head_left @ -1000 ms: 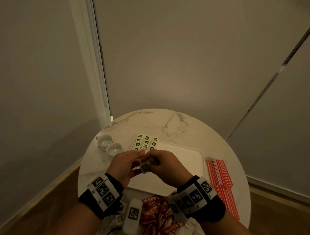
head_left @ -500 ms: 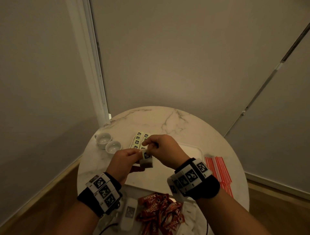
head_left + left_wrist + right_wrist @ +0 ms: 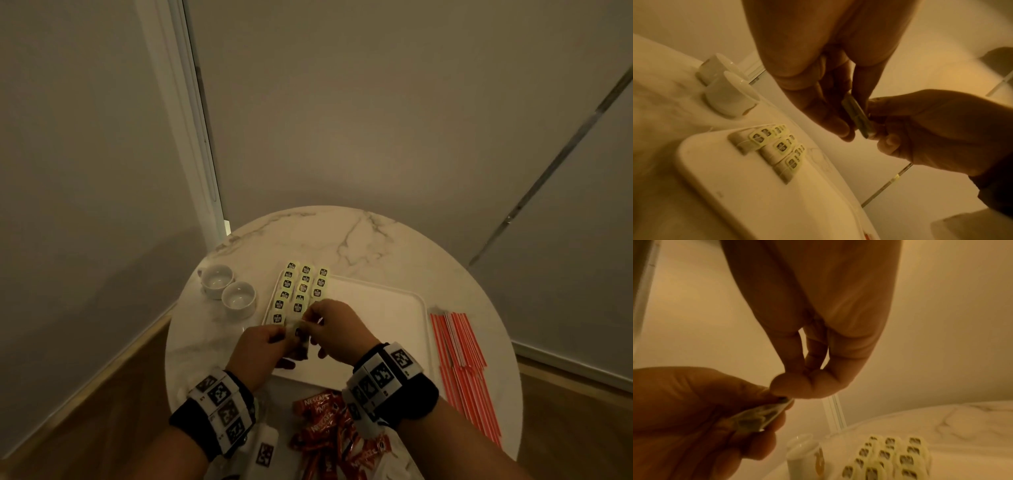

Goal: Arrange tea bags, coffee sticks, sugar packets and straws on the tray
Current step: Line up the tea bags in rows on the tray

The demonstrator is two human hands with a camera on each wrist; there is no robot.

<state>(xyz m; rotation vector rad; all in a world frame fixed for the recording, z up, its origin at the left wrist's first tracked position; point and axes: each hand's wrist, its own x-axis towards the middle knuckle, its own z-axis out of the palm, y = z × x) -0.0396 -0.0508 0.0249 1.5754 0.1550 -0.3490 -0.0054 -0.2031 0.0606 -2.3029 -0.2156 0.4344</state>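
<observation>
A white tray [image 3: 376, 308] lies mid-table with tea bags [image 3: 303, 287] in three rows along its left side. Over the tray's near left corner my left hand [image 3: 274, 337] grips a thin stack of tea bags [image 3: 298, 337]. The left wrist view shows that stack [image 3: 861, 123] edge-on between thumb and fingers. My right hand [image 3: 313, 320] meets it from the right and pinches the stack's top edge [image 3: 785, 400] with thumb and fingertips [image 3: 791, 386]. Red coffee sticks [image 3: 325, 428] lie heaped at the near edge. Red-striped straws [image 3: 462, 363] lie right of the tray.
Two white cups [image 3: 226, 286] stand left of the tray on the round marble table [image 3: 342, 233]. A white device with a black marker [image 3: 263, 452] lies at the near edge beside the coffee sticks. Walls stand close behind the table.
Half a second ago my right hand was stretched out over the rows on the tray; it has come back to the stack in my left hand. Both hands sit slightly lower over the tray.
</observation>
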